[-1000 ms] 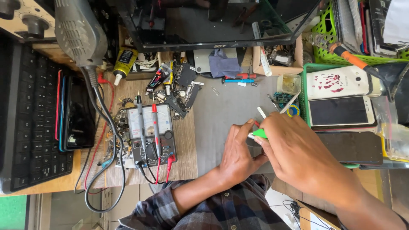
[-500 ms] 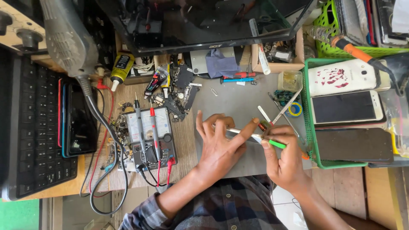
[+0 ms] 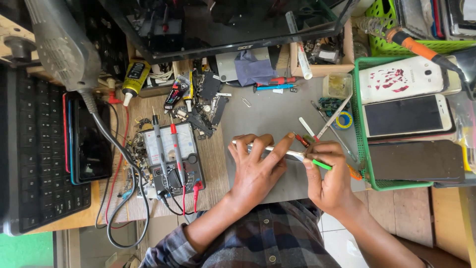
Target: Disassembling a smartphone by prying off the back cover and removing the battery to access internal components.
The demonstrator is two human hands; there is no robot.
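Black keyboard (image 3: pixel 44 164) flat at nine o'clock, keys facing up. Green plastic basket (image 3: pixel 361 124) at three o'clock, holding a white phone (image 3: pixel 404 82) with red marks and a white-framed phone (image 3: pixel 407 115) with a dark screen. Grey analogue multimeter (image 3: pixel 172 159) at eight o'clock of the hands, red and black probes laid across it.

Left hand (image 3: pixel 255 168) at centre, palm down, fingers spread and curled over the thin silver phone held on edge (image 3: pixel 271 150), thumb pressed against its far end. Right hand (image 3: pixel 329 176) just beside at three o'clock, fingers pinched tight around a slim green-handled tool (image 3: pixel 321 165), tip meeting the phone's edge. Both wrists angled in from six o'clock.
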